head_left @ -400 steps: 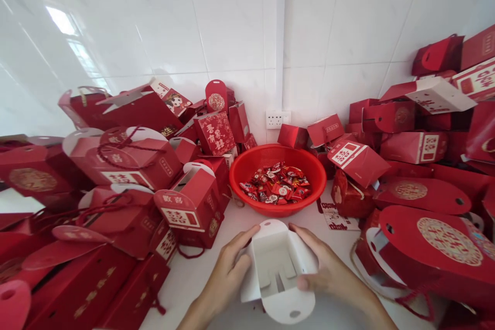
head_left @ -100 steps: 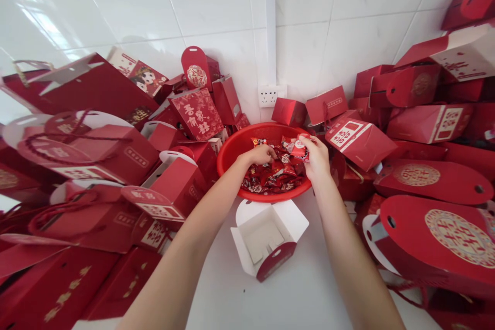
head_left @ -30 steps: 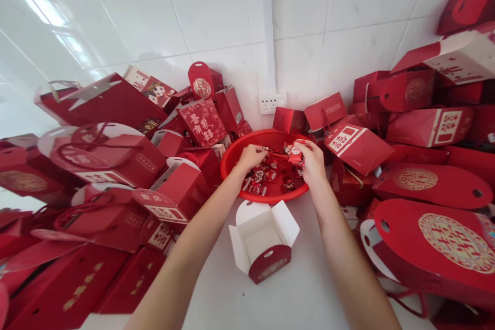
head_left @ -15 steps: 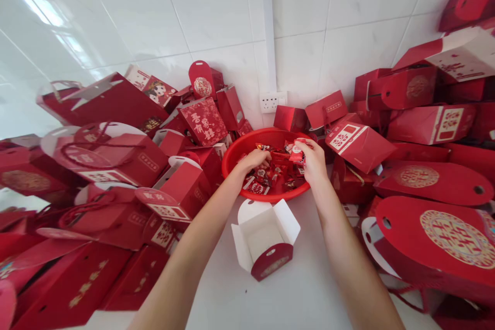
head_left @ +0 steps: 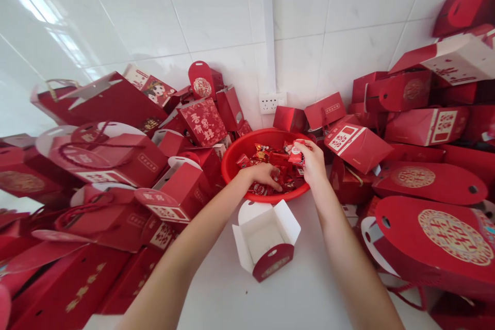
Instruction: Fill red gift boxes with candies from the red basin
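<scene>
My right hand [head_left: 314, 161] is closed on small red candy packets [head_left: 297, 154] over the right side of a red plastic basket [head_left: 228, 162]. Inside the basket, my left hand [head_left: 266, 175] reaches down onto loose wrapped candies [head_left: 286, 172]; its fingers are curved and apart, and I see nothing held in them. Just in front of the basket stands a small gift box [head_left: 273, 263], dark red outside and white inside. Its flaps are spread wide and its bare white bottom shows.
Red gift boxes [head_left: 116, 154] are heaped along the left, some with rope handles. More red boxes [head_left: 421, 180] are piled on the right. Behind the basket, a white power socket [head_left: 273, 103] is fixed to the tiled wall [head_left: 301, 56]. Everything rests on a white tabletop [head_left: 247, 309].
My left hand has shifted right and nearer to me within the basket, over other candies. My right hand stays almost in place with its candy packets. The open box has not moved.
</scene>
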`<state>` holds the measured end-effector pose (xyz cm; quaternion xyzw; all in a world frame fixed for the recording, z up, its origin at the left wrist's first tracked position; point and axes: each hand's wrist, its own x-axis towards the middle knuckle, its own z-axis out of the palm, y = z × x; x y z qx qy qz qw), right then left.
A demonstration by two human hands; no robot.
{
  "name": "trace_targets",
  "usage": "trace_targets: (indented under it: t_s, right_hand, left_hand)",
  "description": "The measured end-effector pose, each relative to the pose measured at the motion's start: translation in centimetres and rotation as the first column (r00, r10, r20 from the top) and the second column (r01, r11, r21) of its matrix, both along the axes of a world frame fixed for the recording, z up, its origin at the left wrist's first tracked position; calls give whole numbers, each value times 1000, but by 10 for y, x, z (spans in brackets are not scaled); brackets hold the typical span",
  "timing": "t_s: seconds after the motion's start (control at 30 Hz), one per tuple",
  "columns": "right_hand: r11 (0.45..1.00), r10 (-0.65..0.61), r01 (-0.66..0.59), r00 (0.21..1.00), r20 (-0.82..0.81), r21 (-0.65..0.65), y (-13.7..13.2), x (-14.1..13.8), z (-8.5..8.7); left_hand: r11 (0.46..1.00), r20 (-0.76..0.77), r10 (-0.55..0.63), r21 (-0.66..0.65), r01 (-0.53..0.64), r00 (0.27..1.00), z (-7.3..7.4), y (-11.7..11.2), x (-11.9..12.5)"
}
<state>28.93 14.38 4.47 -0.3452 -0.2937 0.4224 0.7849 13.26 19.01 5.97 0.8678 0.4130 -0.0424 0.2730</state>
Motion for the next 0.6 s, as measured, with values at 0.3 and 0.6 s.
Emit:
trace_targets:
  t_s: [0.3, 0.6]
  right_hand:
    - [1000, -17, 18, 1000, 9, -14, 0, 0, 0]
    - [1000, -1, 1, 1000, 16, -4, 1, 1, -1]
  left_hand:
    - [983, 50, 3, 182, -12, 999, -1, -5, 12]
    - [894, 193, 147, 394, -214, 970, -3, 9, 8]
